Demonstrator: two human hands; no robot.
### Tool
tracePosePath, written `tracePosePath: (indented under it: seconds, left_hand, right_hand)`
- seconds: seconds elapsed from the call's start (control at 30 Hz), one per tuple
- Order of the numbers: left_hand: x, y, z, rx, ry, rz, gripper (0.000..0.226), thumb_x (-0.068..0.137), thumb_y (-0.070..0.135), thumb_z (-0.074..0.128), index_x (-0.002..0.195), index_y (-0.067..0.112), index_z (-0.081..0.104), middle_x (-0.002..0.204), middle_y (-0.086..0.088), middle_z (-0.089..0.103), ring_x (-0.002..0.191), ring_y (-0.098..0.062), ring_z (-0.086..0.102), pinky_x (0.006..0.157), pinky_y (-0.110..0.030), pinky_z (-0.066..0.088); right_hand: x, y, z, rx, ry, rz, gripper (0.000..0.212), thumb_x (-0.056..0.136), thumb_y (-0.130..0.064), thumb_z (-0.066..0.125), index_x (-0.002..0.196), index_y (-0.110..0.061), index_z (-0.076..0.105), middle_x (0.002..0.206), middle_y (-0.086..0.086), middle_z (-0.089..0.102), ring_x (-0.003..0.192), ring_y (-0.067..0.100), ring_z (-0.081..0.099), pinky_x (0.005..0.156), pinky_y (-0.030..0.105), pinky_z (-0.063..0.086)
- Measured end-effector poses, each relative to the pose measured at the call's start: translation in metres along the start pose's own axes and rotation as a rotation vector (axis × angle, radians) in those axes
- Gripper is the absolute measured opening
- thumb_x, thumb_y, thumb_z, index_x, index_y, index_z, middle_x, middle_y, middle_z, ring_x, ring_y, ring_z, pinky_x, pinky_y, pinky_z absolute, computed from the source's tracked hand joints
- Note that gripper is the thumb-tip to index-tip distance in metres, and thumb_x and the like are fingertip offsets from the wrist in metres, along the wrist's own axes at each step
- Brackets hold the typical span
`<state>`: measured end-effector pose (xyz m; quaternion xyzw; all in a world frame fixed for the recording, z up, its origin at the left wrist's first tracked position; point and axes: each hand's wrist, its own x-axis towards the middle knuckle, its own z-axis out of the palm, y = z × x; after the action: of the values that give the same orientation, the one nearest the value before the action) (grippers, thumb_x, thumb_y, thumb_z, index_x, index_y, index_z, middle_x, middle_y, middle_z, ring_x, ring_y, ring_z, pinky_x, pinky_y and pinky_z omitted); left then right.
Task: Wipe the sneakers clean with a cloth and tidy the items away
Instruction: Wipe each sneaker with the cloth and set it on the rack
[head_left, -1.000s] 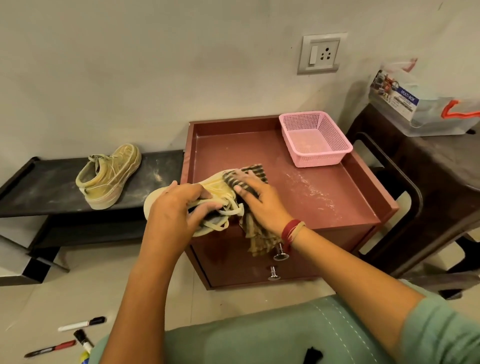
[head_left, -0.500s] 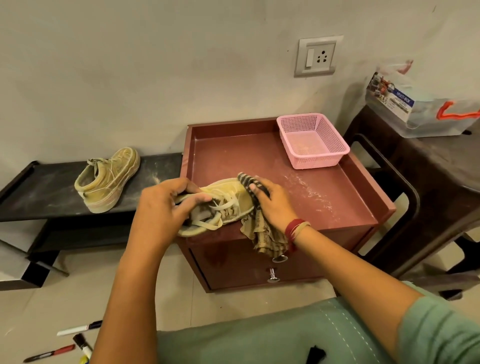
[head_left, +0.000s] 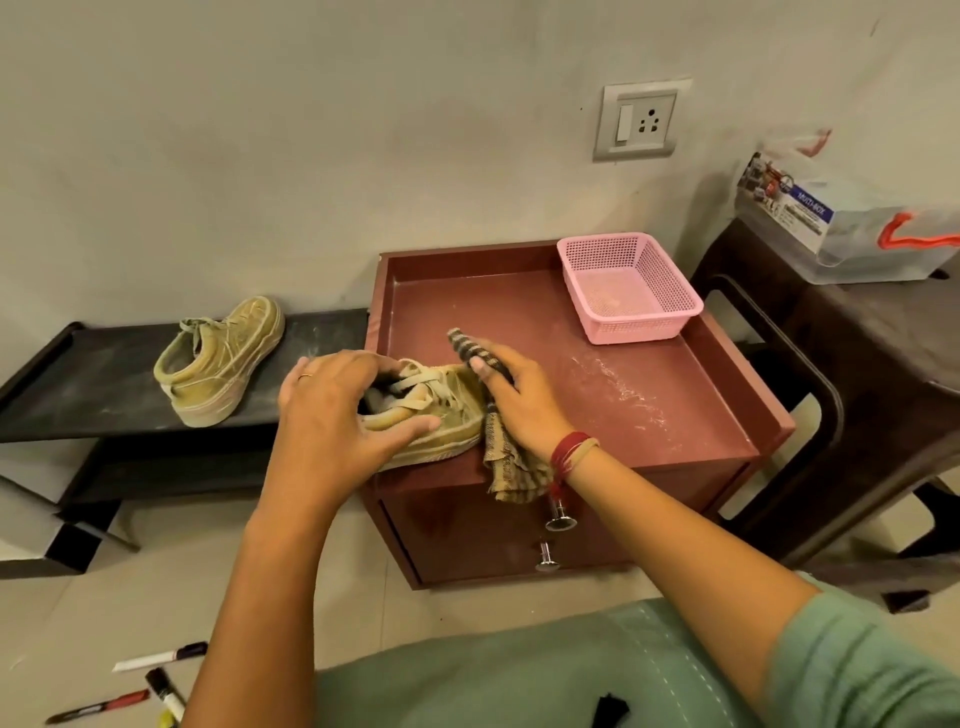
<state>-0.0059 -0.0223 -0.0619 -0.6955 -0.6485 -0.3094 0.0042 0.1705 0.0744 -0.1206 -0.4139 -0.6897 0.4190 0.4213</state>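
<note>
The red worktop (head_left: 597, 332) carries one sneaker (head_left: 452, 415) at its front left edge. The other sneaker (head_left: 218, 364) sits on the black shelf (head_left: 78, 384), well apart.

The near sneaker looks light, soft on top and firm at the sole, so the heel opening is a good place to hold. The left hand (head_left: 332, 410) has its grip curled round that heel end, and the toe sticks out to the right.

The striped cloth (head_left: 511, 462) is floppy and hangs over the edge. The right hand (head_left: 519, 400) grips it and presses it on the toe.
</note>
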Motion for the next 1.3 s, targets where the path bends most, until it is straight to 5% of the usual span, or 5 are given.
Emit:
tracePosePath:
  seconds: [0.2,0.47,0.9,1.03,1.3]
  left_hand:
    - [-0.01,-0.003,0.001,0.091,-0.015,-0.018,0.058,0.063,0.055,0.076,0.112,0.03,0.061,0.113,0.017,0.058,0.124,-0.017,0.04,0.11,-0.065,0.011]
    - [-0.008,-0.013,0.007,-0.011,0.041,0.019,0.045,0.086,0.052,0.046,0.121,0.026,0.059,0.124,0.012,0.058,0.126,-0.02,0.04,0.106,-0.039,0.03]
    - [-0.009,-0.007,0.014,0.009,0.1,-0.052,0.035,0.093,0.037,0.051,0.124,0.024,0.057,0.124,0.003,0.056,0.13,-0.02,0.029,0.106,-0.057,0.027]
    - [-0.009,-0.001,0.015,0.004,0.117,-0.115,0.033,0.094,0.026,0.056,0.127,0.021,0.058,0.128,-0.003,0.051,0.137,-0.025,0.021,0.106,-0.066,0.021]
    - [-0.007,-0.002,0.015,0.001,0.129,-0.134,0.035,0.094,0.032,0.055,0.127,0.022,0.058,0.135,-0.007,0.044,0.139,-0.024,0.016,0.11,-0.049,0.022]
  right_hand:
    - [0.014,0.016,-0.002,-0.383,-0.055,0.11,0.033,0.094,-0.022,0.051,0.126,-0.018,0.057,0.126,0.008,0.061,0.116,0.026,0.055,0.095,0.031,0.042]
    - [0.011,0.025,-0.01,-0.36,-0.137,0.101,0.036,0.095,-0.026,0.05,0.131,-0.024,0.053,0.132,0.004,0.056,0.123,0.023,0.05,0.103,0.032,0.039]
    - [-0.011,0.022,-0.017,-0.375,-0.36,0.009,0.038,0.094,-0.021,0.052,0.132,-0.022,0.051,0.142,0.0,0.043,0.137,0.014,0.03,0.114,0.03,0.022]
    - [-0.009,0.026,-0.027,-0.357,-0.134,0.103,0.035,0.094,-0.02,0.053,0.129,-0.018,0.055,0.134,0.003,0.055,0.127,0.021,0.047,0.106,0.027,0.034]
    - [-0.013,0.025,-0.029,-0.364,-0.156,0.094,0.036,0.093,-0.019,0.053,0.128,-0.016,0.056,0.135,0.002,0.053,0.128,0.017,0.045,0.107,0.023,0.031]
